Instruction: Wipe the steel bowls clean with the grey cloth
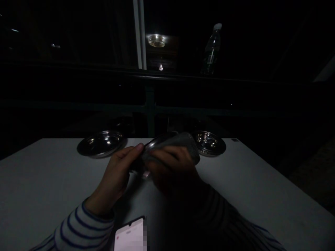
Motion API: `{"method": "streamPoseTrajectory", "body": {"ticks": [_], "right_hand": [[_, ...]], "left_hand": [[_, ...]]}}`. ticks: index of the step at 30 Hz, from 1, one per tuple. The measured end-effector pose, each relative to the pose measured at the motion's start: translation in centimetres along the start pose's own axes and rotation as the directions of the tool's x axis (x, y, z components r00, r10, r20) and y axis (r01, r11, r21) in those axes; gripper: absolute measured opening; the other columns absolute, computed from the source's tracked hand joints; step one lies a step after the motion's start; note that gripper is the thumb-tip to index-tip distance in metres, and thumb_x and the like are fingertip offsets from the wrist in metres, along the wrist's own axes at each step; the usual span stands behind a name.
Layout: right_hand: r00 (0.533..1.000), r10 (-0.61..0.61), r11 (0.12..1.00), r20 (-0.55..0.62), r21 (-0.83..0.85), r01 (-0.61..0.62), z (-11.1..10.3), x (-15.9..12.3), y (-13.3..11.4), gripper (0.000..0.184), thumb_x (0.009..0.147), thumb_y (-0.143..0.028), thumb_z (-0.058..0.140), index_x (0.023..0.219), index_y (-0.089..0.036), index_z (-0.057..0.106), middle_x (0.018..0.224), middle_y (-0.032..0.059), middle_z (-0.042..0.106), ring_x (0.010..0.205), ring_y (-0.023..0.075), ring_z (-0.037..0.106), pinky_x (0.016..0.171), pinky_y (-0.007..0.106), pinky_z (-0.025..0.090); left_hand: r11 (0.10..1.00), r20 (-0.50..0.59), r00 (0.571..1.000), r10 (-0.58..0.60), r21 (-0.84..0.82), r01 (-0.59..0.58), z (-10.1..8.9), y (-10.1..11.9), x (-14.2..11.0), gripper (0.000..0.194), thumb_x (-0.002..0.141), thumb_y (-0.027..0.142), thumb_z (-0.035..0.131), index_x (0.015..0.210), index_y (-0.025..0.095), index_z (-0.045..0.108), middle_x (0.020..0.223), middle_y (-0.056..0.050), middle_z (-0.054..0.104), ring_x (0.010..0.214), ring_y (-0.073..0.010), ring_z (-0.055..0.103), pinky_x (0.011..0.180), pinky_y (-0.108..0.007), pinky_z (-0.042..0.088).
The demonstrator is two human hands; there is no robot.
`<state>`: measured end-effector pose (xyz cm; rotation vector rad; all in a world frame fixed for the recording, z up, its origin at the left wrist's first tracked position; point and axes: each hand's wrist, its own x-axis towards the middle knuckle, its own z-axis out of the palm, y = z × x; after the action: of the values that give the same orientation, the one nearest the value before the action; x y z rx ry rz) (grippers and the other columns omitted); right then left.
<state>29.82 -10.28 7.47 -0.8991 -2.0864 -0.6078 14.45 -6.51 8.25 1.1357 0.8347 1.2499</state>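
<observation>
The scene is very dark. My left hand point(119, 174) grips the near rim of a metal plate point(157, 141) held tilted above the white table point(39, 181). My right hand point(170, 167) is closed on a grey cloth point(183, 143) pressed against that plate. Both sleeves are striped. A shiny metal plate point(101, 143) lies on the table at the left of my hands, and another metal plate point(210, 142) lies at the right.
A phone point(129, 237) with a lit screen lies at the table's near edge. Beyond the table runs a dark railing point(183, 80) with a plastic water bottle point(211, 48) standing on it. A white post point(139, 35) and a ceiling lamp point(156, 40) show behind.
</observation>
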Motion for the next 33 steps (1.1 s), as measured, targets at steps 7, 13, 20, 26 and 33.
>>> {"method": "streamPoseTrajectory", "body": {"ticks": [7, 13, 20, 26, 33], "right_hand": [[0.863, 0.452, 0.886, -0.225, 0.226, -0.405, -0.2, 0.1, 2.7, 0.023, 0.08, -0.014, 0.041, 0.093, -0.016, 0.06, 0.098, 0.0067, 0.061, 0.094, 0.0185, 0.052, 0.083, 0.035, 0.042], [0.998, 0.06, 0.997, -0.035, 0.052, -0.058, -0.9, 0.4, -0.1, 0.024, 0.081, -0.026, 0.047, 0.101, -0.022, 0.059, 0.111, 0.0012, 0.059, 0.099, 0.0206, 0.048, 0.083, 0.039, 0.038], [0.853, 0.475, 0.872, -0.217, 0.249, -0.422, 0.4, -0.2, 3.0, 0.026, 0.082, -0.014, 0.039, 0.099, -0.017, 0.059, 0.102, 0.006, 0.06, 0.098, 0.0176, 0.051, 0.086, 0.035, 0.042], [0.997, 0.03, 0.999, 0.072, 0.039, -0.033, -0.7, 0.4, 0.1, 0.028, 0.084, -0.03, 0.042, 0.107, -0.021, 0.056, 0.117, 0.0003, 0.057, 0.105, 0.0201, 0.046, 0.086, 0.04, 0.035], [0.964, 0.253, 0.964, -0.08, 0.105, -0.244, -0.4, 0.0, 2.2, 0.032, 0.085, -0.02, 0.038, 0.111, -0.014, 0.055, 0.12, 0.0072, 0.055, 0.11, 0.019, 0.044, 0.092, 0.037, 0.037]], "left_hand": [[0.997, -0.072, 0.996, -0.044, -0.071, 0.039, -0.1, 0.1, 0.2, 0.021, 0.063, 0.036, 0.067, 0.062, 0.016, 0.065, 0.053, 0.001, 0.061, 0.049, -0.0113, 0.053, 0.048, -0.021, 0.041], [0.999, -0.033, 0.999, -0.017, -0.036, 0.015, -0.3, 0.2, 0.1, 0.022, 0.065, 0.035, 0.067, 0.057, 0.016, 0.062, 0.046, 0.003, 0.055, 0.041, -0.0078, 0.046, 0.041, -0.019, 0.037], [0.985, -0.088, 0.992, -0.093, -0.156, 0.079, -0.1, 0.4, 0.5, 0.017, 0.066, 0.035, 0.066, 0.071, 0.019, 0.067, 0.065, -0.001, 0.066, 0.06, -0.0138, 0.06, 0.056, -0.022, 0.047], [1.0, -0.053, 0.998, -0.026, -0.009, 0.026, -0.2, -0.2, 0.3, 0.024, 0.064, 0.035, 0.068, 0.055, 0.016, 0.059, 0.046, 0.003, 0.053, 0.04, -0.0075, 0.045, 0.039, -0.019, 0.034], [0.993, -0.124, 0.992, -0.005, -0.115, -0.01, -0.5, 0.6, 0.6, 0.018, 0.064, 0.034, 0.068, 0.068, 0.017, 0.066, 0.058, 0.001, 0.062, 0.054, -0.011, 0.054, 0.051, -0.021, 0.043]]}}
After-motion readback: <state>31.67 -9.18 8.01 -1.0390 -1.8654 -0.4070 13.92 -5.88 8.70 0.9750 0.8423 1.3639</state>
